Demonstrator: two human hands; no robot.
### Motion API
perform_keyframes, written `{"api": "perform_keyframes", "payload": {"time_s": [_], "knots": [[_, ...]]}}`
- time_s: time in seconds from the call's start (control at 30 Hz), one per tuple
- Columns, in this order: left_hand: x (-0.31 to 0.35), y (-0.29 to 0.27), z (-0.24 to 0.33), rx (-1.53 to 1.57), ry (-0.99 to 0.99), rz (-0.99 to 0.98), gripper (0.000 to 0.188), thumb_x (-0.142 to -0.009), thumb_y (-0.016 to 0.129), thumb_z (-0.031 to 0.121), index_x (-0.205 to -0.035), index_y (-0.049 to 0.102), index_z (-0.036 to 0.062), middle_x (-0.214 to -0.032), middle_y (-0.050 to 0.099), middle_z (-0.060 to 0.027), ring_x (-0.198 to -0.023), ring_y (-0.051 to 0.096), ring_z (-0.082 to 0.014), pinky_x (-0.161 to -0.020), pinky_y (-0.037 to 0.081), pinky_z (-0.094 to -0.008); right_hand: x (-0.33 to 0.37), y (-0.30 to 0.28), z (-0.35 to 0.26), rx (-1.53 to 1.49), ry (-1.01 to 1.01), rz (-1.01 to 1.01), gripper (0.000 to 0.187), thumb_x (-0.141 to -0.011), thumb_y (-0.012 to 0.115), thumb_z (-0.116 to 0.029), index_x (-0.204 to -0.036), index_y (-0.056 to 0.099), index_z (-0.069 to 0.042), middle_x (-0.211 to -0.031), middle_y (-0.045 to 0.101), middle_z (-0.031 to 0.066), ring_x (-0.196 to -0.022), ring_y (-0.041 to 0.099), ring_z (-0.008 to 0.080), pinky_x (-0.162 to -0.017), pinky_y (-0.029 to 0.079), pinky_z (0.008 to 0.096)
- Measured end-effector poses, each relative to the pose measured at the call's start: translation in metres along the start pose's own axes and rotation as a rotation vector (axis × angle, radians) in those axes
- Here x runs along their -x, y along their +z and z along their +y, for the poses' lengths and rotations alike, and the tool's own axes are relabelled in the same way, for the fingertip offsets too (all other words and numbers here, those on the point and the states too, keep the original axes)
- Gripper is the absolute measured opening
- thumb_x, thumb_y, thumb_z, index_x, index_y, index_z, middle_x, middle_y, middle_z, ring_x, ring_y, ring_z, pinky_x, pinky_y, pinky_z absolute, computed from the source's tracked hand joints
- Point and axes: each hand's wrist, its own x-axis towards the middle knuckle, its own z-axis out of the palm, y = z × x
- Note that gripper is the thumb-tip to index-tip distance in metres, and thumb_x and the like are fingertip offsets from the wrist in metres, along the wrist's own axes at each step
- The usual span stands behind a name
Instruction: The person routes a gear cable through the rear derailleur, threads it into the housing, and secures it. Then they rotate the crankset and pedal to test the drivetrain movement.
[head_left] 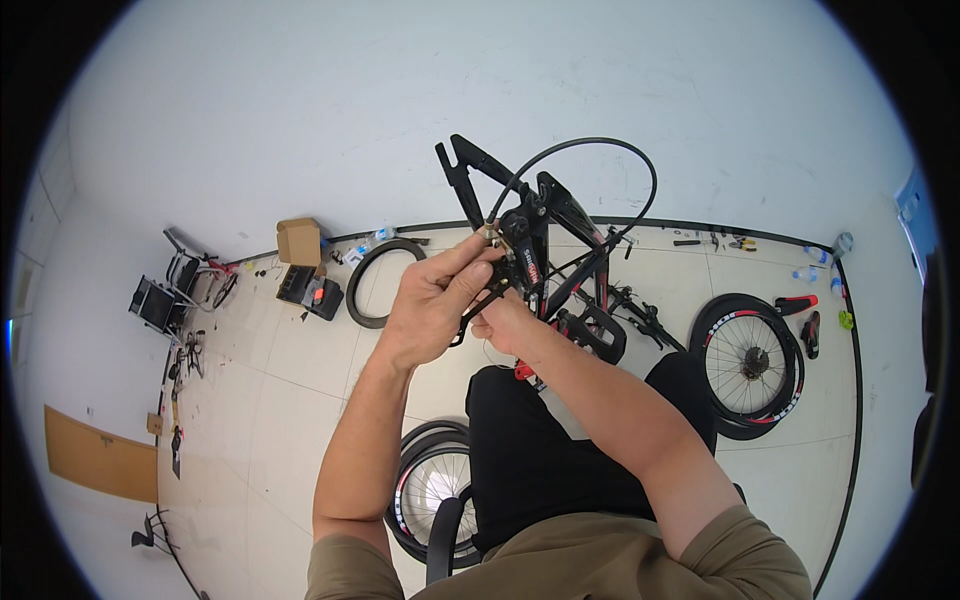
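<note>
Left hand (435, 305): pinching black metal brake lever assembly (520, 245).
Right hand (505, 325): gripping beneath; grasp partly hidden.
Advice: hold steady, avoid kinking looped black cable (600, 145).

Around our left hand (432, 300) and right hand (505, 322) the way ahead is crowded by the black bike frame (560, 250), with the cable loop (600, 150) arching above it. The pedal (595, 333) sits just right of our right hand. Left of our left hand we have open air over bare floor tiles (290, 350); a loose tyre (375, 280) lies farther off.
</note>
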Motion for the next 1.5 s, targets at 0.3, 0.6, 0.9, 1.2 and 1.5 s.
{"api": "perform_keyframes", "payload": {"time_s": [0.3, 0.6, 0.9, 1.2, 1.5], "knots": [[-0.001, 0.001, 0.002, -0.466, 0.221, 0.067, 0.037, -0.098, 0.065, 0.009, -0.132, 0.06, -0.0048, -0.113, 0.071, -0.0083, -0.101, 0.063, -0.0124, -0.09, 0.052, -0.0277, 0.005, -0.005, -0.002, 0.022, -0.019, -0.024, 0.022, -0.095, 0.047, -0.009, -0.075, 0.042, -0.016, -0.059, 0.033, -0.0046, -0.046, 0.027, 0.0077, -0.041, 0.02, 0.0273], [0.002, 0.004, 0.004, -0.251, 0.159, 0.078, 0.027, -0.101, 0.062, 0.01, -0.124, 0.063, -0.0039, -0.107, 0.072, -0.0111, -0.099, 0.065, -0.012, -0.087, 0.053, -0.028, 0.021, -0.003, 0.0, 0.047, -0.009, -0.032, 0.025, -0.094, 0.049, -0.008, -0.071, 0.04, -0.015, -0.057, 0.032, -0.0045, -0.044, 0.024, 0.0078, -0.04, 0.018, 0.0283], [-0.007, 0.008, 0.027, -0.335, 0.062, 0.133, 0.019, -0.101, 0.059, 0.01, -0.116, 0.064, -0.0022, -0.09, 0.072, -0.0066, -0.078, 0.061, -0.0078, -0.072, 0.051, -0.0242, 0.006, 0.004, 0.0, 0.11, 0.039, -0.064, 0.028, -0.098, 0.049, -0.012, -0.071, 0.04, -0.016, -0.059, 0.033, -0.005, -0.046, 0.023, 0.0071, -0.041, 0.017, 0.0276], [-0.006, 0.01, 0.03, -0.511, 0.001, 0.146, 0.012, -0.101, 0.058, 0.008, -0.097, 0.062, -0.0023, -0.078, 0.067, -0.0049, -0.07, 0.06, -0.0083, -0.064, 0.05, -0.025, 0.02, 0.003, 0.0, 0.319, -0.066, 0.008, 0.013, -0.098, 0.052, -0.019, -0.096, 0.062, -0.01, -0.073, 0.051, 0.0007, -0.057, 0.048, 0.0115, -0.051, 0.037, 0.0262], [0.0, 0.012, 0.014, -0.332, -0.018, 0.148, 0.013, -0.103, 0.053, 0.007, -0.098, 0.059, -0.0028, -0.082, 0.065, -0.0071, -0.067, 0.064, -0.0103, -0.059, 0.059, -0.028, 0.133, -0.029, -0.018, 0.783, -0.569, 0.054, 0.016, -0.092, 0.061, -0.004, -0.105, 0.067, 0.003, -0.093, 0.067, 0.0123, -0.08, 0.064, 0.0174, -0.076, 0.051, 0.0343]]}}
